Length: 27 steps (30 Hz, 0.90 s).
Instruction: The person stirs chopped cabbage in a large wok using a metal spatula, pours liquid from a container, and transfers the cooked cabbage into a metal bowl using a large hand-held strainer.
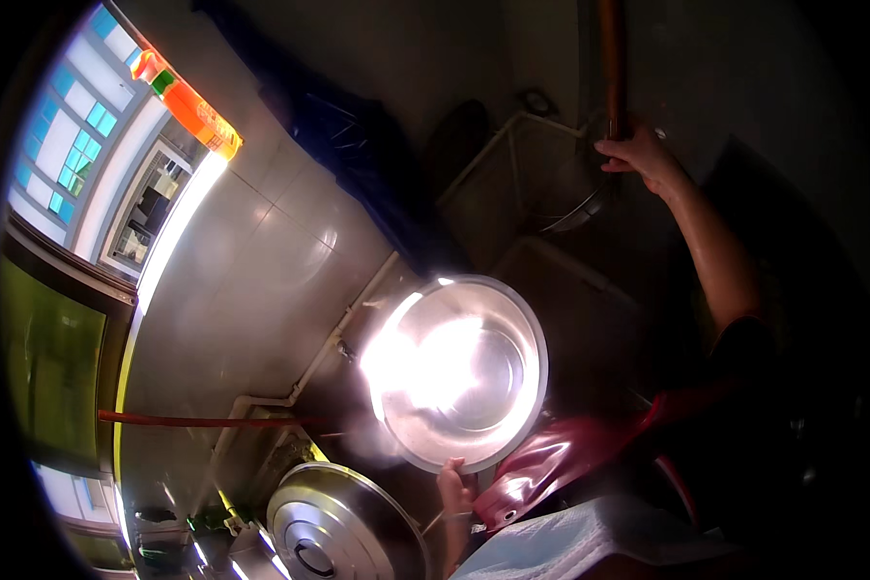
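Note:
A round metal basin is tilted in front of me, its inside facing up and washed out by glare. My left hand grips its near rim, thumb over the edge. No contents can be made out in the basin. Farther off to the right, my right hand is closed around a long brown handle. Below that hand a curved metal edge shows dimly; whether it belongs to the handle is hard to tell in the dark.
A large lidded metal pot stands at the lower left. Pipes run along the tiled wall. Dark blue plastic sheeting hangs beyond the basin. An orange bottle lies by the window. My red apron is close to the basin.

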Tool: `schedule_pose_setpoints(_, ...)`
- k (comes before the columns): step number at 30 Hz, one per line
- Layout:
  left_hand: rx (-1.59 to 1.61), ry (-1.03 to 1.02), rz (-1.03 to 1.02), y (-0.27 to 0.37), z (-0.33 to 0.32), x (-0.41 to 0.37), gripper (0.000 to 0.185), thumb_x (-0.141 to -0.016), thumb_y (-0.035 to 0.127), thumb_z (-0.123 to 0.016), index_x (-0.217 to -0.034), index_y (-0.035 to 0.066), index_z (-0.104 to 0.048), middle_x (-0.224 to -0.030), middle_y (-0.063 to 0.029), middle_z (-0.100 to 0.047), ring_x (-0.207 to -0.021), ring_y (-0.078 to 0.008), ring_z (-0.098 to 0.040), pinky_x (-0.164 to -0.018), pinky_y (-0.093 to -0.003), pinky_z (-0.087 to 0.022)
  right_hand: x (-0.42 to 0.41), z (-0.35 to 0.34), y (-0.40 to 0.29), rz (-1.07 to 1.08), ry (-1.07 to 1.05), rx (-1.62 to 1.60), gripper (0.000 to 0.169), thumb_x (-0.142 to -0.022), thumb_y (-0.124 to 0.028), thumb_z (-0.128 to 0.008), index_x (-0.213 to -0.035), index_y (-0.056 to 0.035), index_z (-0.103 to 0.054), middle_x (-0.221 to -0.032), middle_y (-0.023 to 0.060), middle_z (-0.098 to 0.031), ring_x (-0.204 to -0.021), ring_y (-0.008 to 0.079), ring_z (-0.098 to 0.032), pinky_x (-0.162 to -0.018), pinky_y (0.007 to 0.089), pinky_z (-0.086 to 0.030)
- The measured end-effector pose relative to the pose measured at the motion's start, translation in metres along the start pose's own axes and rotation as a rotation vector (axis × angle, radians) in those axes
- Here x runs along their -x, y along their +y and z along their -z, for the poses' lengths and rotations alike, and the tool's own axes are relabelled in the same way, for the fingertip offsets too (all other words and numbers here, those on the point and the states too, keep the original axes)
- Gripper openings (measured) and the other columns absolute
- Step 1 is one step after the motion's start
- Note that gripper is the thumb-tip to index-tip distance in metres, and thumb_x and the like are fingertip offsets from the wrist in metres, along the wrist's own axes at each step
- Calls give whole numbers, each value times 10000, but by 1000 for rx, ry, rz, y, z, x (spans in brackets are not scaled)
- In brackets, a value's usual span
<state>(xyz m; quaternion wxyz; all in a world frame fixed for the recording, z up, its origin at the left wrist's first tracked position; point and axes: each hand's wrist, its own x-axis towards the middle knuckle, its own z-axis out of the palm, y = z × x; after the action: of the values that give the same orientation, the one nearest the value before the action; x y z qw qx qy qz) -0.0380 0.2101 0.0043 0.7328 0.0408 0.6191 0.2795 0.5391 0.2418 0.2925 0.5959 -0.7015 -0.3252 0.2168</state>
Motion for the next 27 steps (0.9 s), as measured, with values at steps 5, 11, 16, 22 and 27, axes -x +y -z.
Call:
schedule_pose_setpoints(5, -204, -115, -63, -17, 48, 30, 84, -764, 45, -599, -833, 39, -552, -732, -37, -531, -580, -172, -555, -464, -293, -430, 141, 27, 10, 136, 143, -140, 390, -856, -88, -667, -1198, -37, -488, -919, 50, -555, -877, 166, -647, -838, 355, -571)
schedule_pose_setpoints(11, -437, -124, -124, -35, 53, 85, 99, -773, 104, -598, -711, 90, -523, -605, -22, -462, -463, -151, -462, -405, -286, -339, 273, 147, -71, 462, -375, -584, 401, -942, -204, -469, -1279, 13, -488, -1286, 224, -539, -1253, 389, -492, -1071, 527, -384)
schedule_pose_setpoints(16, -376, -105, -169, -58, 56, 85, 152, -754, 93, -598, -666, 116, -475, -603, -6, -443, -440, -149, -423, -393, -279, -316, 392, 158, -43, -88, -26, -770, 407, -937, -146, -516, -1279, 50, -419, -1197, 292, -541, -1010, 318, -651, -743, 316, -619)
schedule_pose_setpoints(22, -488, -142, -132, -91, 20, 136, 136, -755, 90, -585, -679, 131, -480, -617, 17, -453, -448, -132, -439, -378, -258, -303, 457, 189, 42, -447, 182, -560, 312, -861, -39, -547, -1163, -5, -479, -707, 53, -548, -539, 75, -511, -485, 207, -457)
schedule_pose_setpoints(27, -564, -132, -344, -130, 54, 104, 99, -754, 83, -579, -711, 115, -496, -666, -1, -494, -487, -134, -474, -383, -243, -327, 494, 309, 93, -487, 514, 83, 960, -854, 23, -564, -1513, -125, 117, -871, 184, -647, -631, 180, -632, -593, 320, -537)
